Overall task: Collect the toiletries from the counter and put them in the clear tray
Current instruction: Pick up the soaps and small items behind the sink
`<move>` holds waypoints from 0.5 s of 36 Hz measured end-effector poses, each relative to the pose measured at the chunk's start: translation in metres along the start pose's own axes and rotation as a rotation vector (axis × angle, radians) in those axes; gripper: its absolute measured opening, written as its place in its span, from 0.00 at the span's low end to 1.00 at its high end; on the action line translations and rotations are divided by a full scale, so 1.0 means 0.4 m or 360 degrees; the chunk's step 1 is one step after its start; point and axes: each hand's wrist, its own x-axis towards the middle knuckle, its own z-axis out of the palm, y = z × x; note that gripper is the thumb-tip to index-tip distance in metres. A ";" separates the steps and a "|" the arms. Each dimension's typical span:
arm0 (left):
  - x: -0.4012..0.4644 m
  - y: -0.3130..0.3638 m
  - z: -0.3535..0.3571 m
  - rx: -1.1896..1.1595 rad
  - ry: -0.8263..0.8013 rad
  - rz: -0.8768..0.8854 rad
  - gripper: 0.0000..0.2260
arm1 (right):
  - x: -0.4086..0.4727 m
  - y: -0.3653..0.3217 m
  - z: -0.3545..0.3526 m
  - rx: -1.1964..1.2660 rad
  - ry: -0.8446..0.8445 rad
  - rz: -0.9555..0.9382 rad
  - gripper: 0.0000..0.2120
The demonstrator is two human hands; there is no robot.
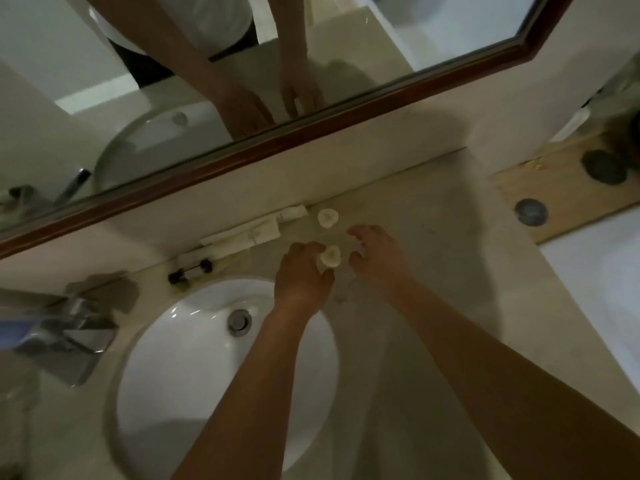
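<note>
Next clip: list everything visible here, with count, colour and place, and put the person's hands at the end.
round packets: 2, cream; one on the counter near the wall, one held in the left hand
flat packets: several, white, along the wall behind the sink; exact count unclear
razor: 1, dark-ended, at the sink's back rim
sink: 1, white, set in the counter
tap: 1, chrome, left of the sink
counter: 1, beige
mirror: 1, brown frame, on the wall
wooden shelf: 1, light brown, far right
left hand: fingers pinch a round packet
right hand: fingers spread, empty, on the counter
</note>
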 end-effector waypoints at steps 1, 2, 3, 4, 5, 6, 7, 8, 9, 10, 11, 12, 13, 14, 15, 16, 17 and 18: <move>0.017 0.011 0.021 0.0004 -0.0005 -0.0015 0.20 | 0.014 0.016 -0.002 -0.0006 -0.0013 0.0006 0.22; 0.031 0.019 0.040 0.0016 -0.0005 -0.0018 0.21 | 0.026 0.031 -0.003 -0.0023 -0.0016 0.0005 0.22; 0.043 0.025 0.056 0.0037 -0.0009 -0.0019 0.22 | 0.036 0.045 -0.004 -0.0041 -0.0010 -0.0006 0.22; 0.052 0.028 0.070 0.0068 -0.0015 -0.0027 0.23 | 0.045 0.056 -0.006 -0.0045 -0.0004 -0.0019 0.22; 0.058 0.031 0.079 0.0105 -0.0009 -0.0036 0.24 | 0.053 0.063 -0.008 -0.0049 0.0004 -0.0035 0.22; 0.063 0.033 0.087 0.0141 0.0002 -0.0045 0.23 | 0.061 0.069 -0.009 -0.0057 0.0003 -0.0047 0.22; 0.068 0.034 0.094 0.0166 0.0018 -0.0056 0.23 | 0.069 0.075 -0.010 -0.0075 0.0001 -0.0060 0.22; 0.072 0.035 0.098 0.0178 0.0034 -0.0064 0.21 | 0.077 0.080 -0.011 -0.0100 -0.0008 -0.0075 0.23; 0.077 0.035 0.102 0.0181 0.0046 -0.0067 0.20 | 0.086 0.082 -0.011 -0.0140 -0.0010 -0.0102 0.23; 0.083 0.033 0.104 0.0178 0.0057 -0.0062 0.18 | 0.095 0.084 -0.010 -0.0180 -0.0011 -0.0131 0.23; 0.089 0.032 0.106 0.0170 0.0062 -0.0057 0.17 | 0.103 0.083 -0.009 -0.0210 -0.0011 -0.0153 0.24; 0.094 0.031 0.105 0.0159 0.0058 -0.0054 0.16 | 0.111 0.079 -0.008 -0.0233 -0.0015 -0.0168 0.24; 0.100 0.030 0.103 0.0143 0.0053 -0.0057 0.16 | 0.120 0.075 -0.005 -0.0262 -0.0023 -0.0187 0.25; 0.106 0.029 0.099 0.0124 0.0051 -0.0066 0.17 | 0.130 0.066 -0.004 -0.0300 -0.0028 -0.0218 0.26; 0.111 0.028 0.094 0.0102 0.0062 -0.0080 0.17 | 0.140 0.059 0.001 -0.0336 -0.0034 -0.0249 0.26; 0.116 0.025 0.087 0.0080 0.0086 -0.0095 0.16 | 0.151 0.053 0.007 -0.0373 -0.0047 -0.0285 0.26; 0.120 0.019 0.081 0.0060 0.0112 -0.0114 0.16 | 0.163 0.046 0.016 -0.0404 -0.0060 -0.0323 0.27; 0.124 0.014 0.074 0.0043 0.0135 -0.0135 0.16 | 0.175 0.041 0.026 -0.0433 -0.0073 -0.0366 0.27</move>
